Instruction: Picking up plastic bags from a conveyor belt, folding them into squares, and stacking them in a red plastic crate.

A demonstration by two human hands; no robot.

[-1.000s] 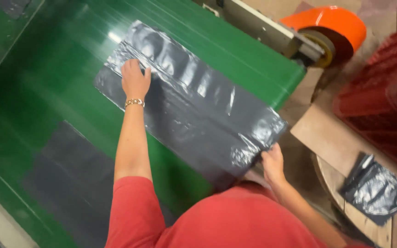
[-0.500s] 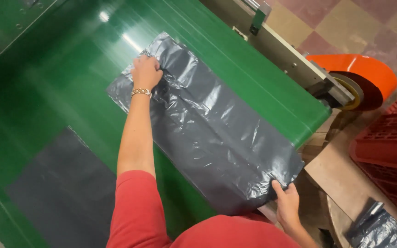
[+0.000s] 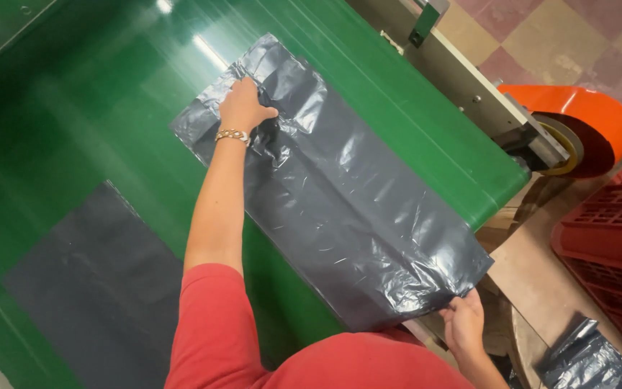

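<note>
- A green counter [image 3: 95, 130] is spread beneath and beyond the hands, with ceiling light reflected on it.
- A checkered tile floor [image 3: 556, 36] is seen past the counter's metal rail [image 3: 469, 86].
- A red crate [image 3: 613, 238] is set to the right.

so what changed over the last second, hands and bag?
The left hand went from lying flat on the grey plastic bag to bunching its far end in a grip, and the plastic is crumpled there now. The bag's far end sits further up the green belt. The right hand kept pinching the near corner. The second dark sheet lay flat throughout.
</note>
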